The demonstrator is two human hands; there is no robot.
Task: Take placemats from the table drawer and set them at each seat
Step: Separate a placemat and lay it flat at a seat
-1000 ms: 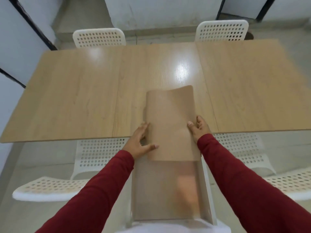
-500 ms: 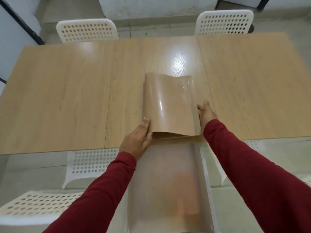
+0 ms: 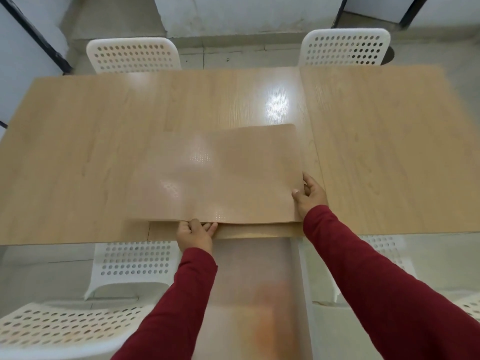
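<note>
A tan, glossy stack of placemats (image 3: pixel 220 175) lies spread wide on the near middle of the wooden table (image 3: pixel 78 157), its top sheet blurred. My left hand (image 3: pixel 196 234) pinches the stack's near edge. My right hand (image 3: pixel 309 194) grips its right edge, thumb on top. More mat edges (image 3: pixel 254 231) show beneath, at the table's front. The open white drawer (image 3: pixel 302 281) juts out below the table edge between my red sleeves; its inside looks pale and blurred.
Two white perforated chairs stand at the far side (image 3: pixel 133 55) (image 3: pixel 345 46). Another white chair (image 3: pixel 130 266) sits tucked under the near left, and one more (image 3: pixel 52 331) at the bottom left. Part of a chair (image 3: pixel 384 253) shows near right.
The placemats came out of the drawer onto the table and turned from lengthwise to crosswise. My left hand shifted from the stack's side to its near edge.
</note>
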